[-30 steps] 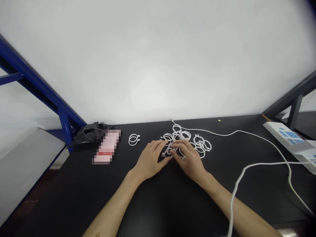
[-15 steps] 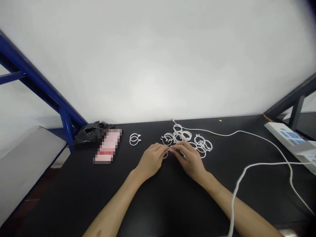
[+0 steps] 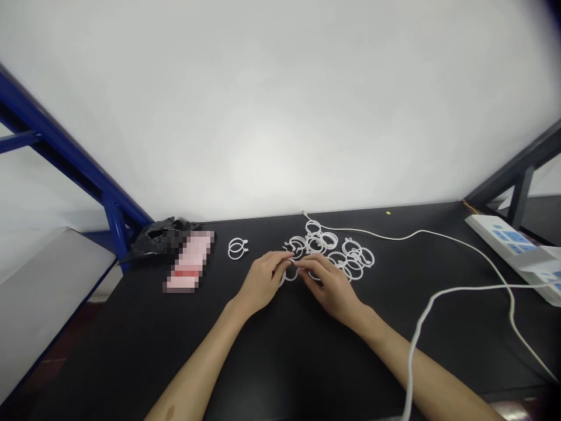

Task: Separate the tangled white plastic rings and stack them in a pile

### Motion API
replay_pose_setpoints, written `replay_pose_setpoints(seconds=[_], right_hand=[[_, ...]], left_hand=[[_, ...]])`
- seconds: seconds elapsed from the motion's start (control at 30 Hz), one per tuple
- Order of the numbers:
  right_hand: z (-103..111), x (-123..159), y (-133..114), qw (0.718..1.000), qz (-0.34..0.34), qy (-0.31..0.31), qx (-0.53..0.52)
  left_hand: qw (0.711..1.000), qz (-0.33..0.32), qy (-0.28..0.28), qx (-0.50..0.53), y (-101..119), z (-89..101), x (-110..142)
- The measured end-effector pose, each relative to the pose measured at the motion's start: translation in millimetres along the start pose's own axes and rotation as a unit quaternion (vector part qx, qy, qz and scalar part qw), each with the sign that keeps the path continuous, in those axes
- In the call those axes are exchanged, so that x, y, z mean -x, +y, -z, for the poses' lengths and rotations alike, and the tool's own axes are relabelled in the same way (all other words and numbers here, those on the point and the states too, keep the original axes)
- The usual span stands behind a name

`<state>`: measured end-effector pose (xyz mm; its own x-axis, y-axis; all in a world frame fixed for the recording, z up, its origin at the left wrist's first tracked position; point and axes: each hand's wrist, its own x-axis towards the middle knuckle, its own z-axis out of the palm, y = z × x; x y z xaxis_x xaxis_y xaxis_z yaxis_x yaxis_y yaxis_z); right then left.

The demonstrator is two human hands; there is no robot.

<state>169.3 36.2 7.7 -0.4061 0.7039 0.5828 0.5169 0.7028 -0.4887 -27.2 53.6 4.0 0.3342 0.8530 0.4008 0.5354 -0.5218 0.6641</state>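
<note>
Both of my hands meet over the black table (image 3: 272, 356). My left hand (image 3: 262, 279) and my right hand (image 3: 329, 282) pinch a white plastic ring (image 3: 290, 273) between their fingertips. Just behind them lies a pile of several white rings (image 3: 333, 248), touching one another. A separate pair of rings (image 3: 237, 248) lies apart to the left of the pile.
A black crumpled bag (image 3: 160, 237) and a blurred pink item (image 3: 188, 268) lie at the left rear. White cables (image 3: 442, 292) run across the right side. A white power strip (image 3: 517, 251) sits at the right edge. Blue frame bars (image 3: 65, 158) stand at the left.
My hands drew back from the pile, fingertips closing together on one ring, which now shows between them. The pile itself barely shifted.
</note>
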Motion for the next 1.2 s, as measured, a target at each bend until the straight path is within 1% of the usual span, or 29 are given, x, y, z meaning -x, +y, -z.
replay_pose_setpoints(seconds=[0.1, 0.2, 0.3, 0.4, 0.5, 0.7, 0.8, 1.0, 1.13, 1.2], right_hand=[[1, 0, 1, 0.999, -0.019, 0.025, 0.026], [2, 0, 2, 0.998, -0.026, 0.044, 0.044], [2, 0, 2, 0.997, -0.031, 0.043, 0.05], [3, 0, 2, 0.997, -0.04, 0.039, 0.06], [3, 0, 1, 0.995, -0.056, 0.043, 0.069], [3, -1, 2, 0.992, -0.076, 0.055, 0.08], [3, -2, 3, 0.99, -0.09, 0.063, 0.089], [1, -2, 5, 0.987, -0.114, 0.067, 0.092], [5, -4, 8, 0.984, -0.137, 0.074, 0.086], [7, -5, 8, 0.982, -0.142, 0.084, 0.088]], left_hand=[[0.999, 0.019, -0.004, -0.034, 2, 7.6, -1], [0.997, 0.021, -0.006, -0.074, 5, 12.7, -1], [0.994, 0.006, -0.03, -0.105, 5, 10.7, 0], [0.996, -0.001, -0.042, -0.083, 3, 5.1, 1], [0.999, 0.019, -0.019, -0.04, 1, 3.8, -2], [0.994, 0.104, 0.04, 0.014, 3, 15.3, -6], [0.989, 0.134, 0.064, 0.027, 2, 16.7, -6], [0.985, 0.148, 0.092, 0.015, 4, 11.8, -6], [0.982, 0.149, 0.117, -0.014, -1, 17.7, -6], [0.982, 0.145, 0.114, -0.028, -5, 20.2, -6]])
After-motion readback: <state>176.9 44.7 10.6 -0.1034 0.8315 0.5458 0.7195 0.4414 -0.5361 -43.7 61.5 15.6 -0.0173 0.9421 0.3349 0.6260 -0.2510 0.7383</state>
